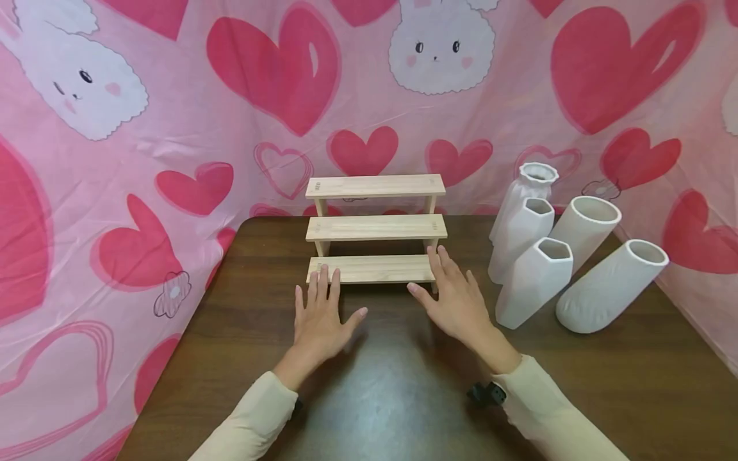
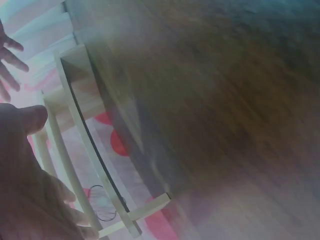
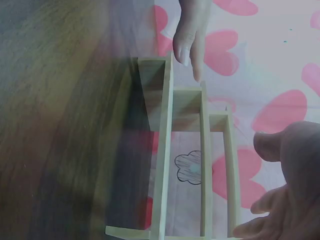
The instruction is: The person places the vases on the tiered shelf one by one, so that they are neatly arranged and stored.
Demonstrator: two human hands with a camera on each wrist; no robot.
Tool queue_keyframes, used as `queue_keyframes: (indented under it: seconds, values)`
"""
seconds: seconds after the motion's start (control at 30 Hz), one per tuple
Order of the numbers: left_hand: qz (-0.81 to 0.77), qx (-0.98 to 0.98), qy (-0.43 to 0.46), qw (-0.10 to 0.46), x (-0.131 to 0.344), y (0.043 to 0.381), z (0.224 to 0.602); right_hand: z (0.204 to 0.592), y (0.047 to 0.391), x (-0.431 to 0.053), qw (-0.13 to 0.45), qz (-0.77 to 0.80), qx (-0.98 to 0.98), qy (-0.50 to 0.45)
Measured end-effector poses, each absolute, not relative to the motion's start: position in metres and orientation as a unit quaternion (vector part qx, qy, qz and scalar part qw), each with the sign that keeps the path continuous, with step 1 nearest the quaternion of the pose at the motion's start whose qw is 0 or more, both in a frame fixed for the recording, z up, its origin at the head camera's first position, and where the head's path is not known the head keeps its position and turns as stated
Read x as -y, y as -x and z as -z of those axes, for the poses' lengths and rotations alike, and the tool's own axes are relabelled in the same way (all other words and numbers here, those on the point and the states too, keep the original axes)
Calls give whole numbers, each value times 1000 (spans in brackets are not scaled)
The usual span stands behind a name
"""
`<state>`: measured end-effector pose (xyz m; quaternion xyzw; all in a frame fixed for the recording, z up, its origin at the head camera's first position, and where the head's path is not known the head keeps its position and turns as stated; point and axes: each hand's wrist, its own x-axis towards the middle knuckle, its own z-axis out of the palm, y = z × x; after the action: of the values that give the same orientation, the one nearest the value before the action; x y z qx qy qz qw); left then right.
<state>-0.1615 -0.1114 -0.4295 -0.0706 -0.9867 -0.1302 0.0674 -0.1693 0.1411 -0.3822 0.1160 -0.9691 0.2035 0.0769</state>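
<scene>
Wooden three-step rack [image 1: 376,228], far side of the desk [image 1: 380,397], around the middle. What's around it, left to right?

– Left hand [image 1: 323,320] first, fingers spread out, by the rack's front left corner. Can't tell if it's touching tbh.

– And past the rack?

– Right hand [image 1: 458,304] near the front right corner, fingers stretched out too. Then five white vases [image 1: 579,237] bunched together.

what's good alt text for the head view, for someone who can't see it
An outspread left hand and right hand are held out at the front of a three-step wooden stand on a brown table. Five white vases are grouped to the stand's right, with a pink heart-and-rabbit cloth behind.
</scene>
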Motion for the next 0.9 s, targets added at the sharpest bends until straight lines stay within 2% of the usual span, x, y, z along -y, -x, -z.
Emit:
queue_keyframes:
  seconds: [0.47, 0.73, 0.9]
  values:
    - [172, 981, 61, 61, 118, 166, 424, 377, 167, -150, 177, -235, 940, -174]
    - [213, 969, 70, 100, 123, 171, 420, 363, 167, -154, 260, -256, 902, -232]
    - [239, 965, 62, 93, 128, 176, 417, 354, 170, -164, 314, -253, 879, -254]
